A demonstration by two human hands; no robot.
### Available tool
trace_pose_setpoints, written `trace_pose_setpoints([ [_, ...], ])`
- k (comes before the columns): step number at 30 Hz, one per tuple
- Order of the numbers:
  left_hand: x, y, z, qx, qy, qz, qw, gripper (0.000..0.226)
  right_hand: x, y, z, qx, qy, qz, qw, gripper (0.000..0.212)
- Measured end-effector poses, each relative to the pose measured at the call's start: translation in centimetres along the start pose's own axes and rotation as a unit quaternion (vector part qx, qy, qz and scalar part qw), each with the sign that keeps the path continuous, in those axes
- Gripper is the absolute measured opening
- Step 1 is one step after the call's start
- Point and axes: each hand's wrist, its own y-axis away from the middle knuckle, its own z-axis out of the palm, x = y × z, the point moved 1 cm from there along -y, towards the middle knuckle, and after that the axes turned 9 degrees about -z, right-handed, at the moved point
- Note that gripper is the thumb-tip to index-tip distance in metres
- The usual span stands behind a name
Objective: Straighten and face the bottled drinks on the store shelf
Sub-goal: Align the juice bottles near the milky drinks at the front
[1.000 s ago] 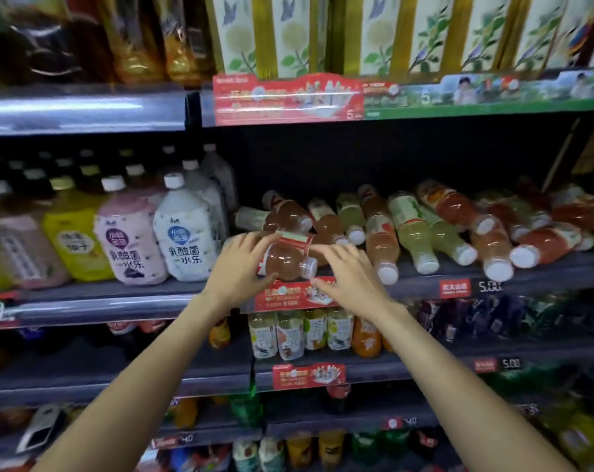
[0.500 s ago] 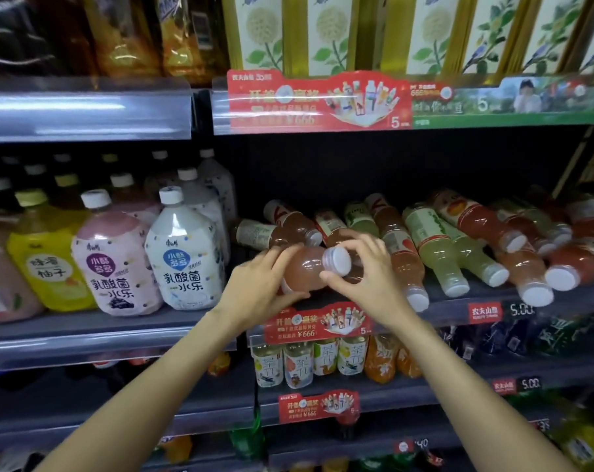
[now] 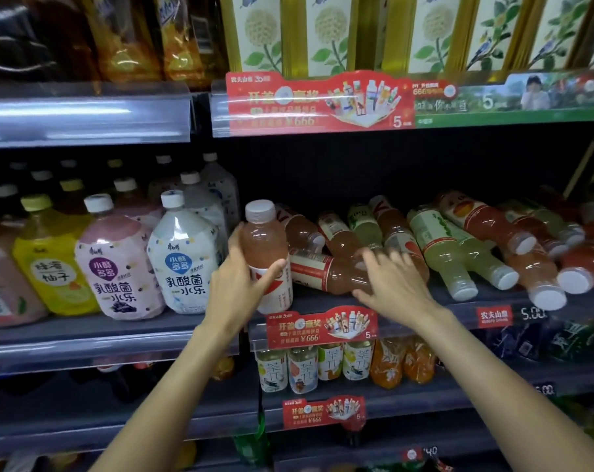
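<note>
While the left hand [image 3: 244, 287] wraps the upright pink plastic bottle [image 3: 266, 253], the right hand [image 3: 390, 284], fingers spread over a toppled amber bottle [image 3: 326, 272], could nudge neighbours rolling off the dark shelf [image 3: 459, 304].

Shop, drinks aisle. Tiered dark shelves [image 3: 373, 303] stocked with bottled drinks [image 3: 459, 253], many lying tipped over. Clear price rails [image 3: 84, 112] along the shelf front edges. Red promo strips [image 3: 321, 100] showing "¥666"; a price tag [image 3: 533, 314] reading 5.00 near the right end of the middle shelf's edge.
</note>
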Motion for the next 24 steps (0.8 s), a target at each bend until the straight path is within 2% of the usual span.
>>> trace_pose_setpoints([
  [3, 0.2, 0.4, 0.0, 0.008, 0.021, 0.011, 1.000, 0.089, 1.0, 0.1, 0.9, -0.027, 0.034, 0.025, 0.999, 0.064],
  [6, 0.0, 0.5, 0.0, 0.025, 0.017, 0.032, 0.999, 0.086, 1.4, 0.1, 1.5, -0.007, 0.018, 0.012, 1.000, 0.059],
  [9, -0.8, 0.2, -0.2, 0.023, -0.005, 0.046, 0.999, 0.086, 1.9, 0.5, 1.1, 0.042, -0.113, 0.030, 0.992, 0.057],
  [11, -1.2, 0.0, -0.6, 0.016, 0.002, 0.050, 0.999, 0.086, 1.7, 0.5, 0.0, 0.110, -0.265, 0.053, 0.957, 0.051],
  [13, -1.3, -0.3, -1.0, -0.002, 0.009, 0.056, 0.998, 0.085, 1.0, -0.5, -1.5, 0.166, -0.367, 0.071, 0.912, 0.041],
  [18, -1.1, -0.2, -1.2, -0.011, 0.016, 0.051, 0.999, 0.084, -2.0, -6.2, -3.3, 0.227, -0.479, 0.081, 0.844, 0.036],
  [20, -0.9, 0.1, -1.1, 0.005, 0.023, 0.043, 0.999, 0.085, -3.2, -8.1, -2.9, 0.231, -0.511, 0.090, 0.823, 0.036],
  [22, -0.9, 0.2, -1.0, 0.011, 0.040, 0.047, 0.998, 0.086, -4.3, -9.4, -2.1, 0.190, -0.553, 0.094, 0.806, 0.042],
  [24, -0.9, 0.2, -1.0, 0.010, 0.055, 0.053, 0.997, 0.084, -5.1, -9.9, -1.2, 0.135, -0.568, 0.075, 0.808, 0.057],
])
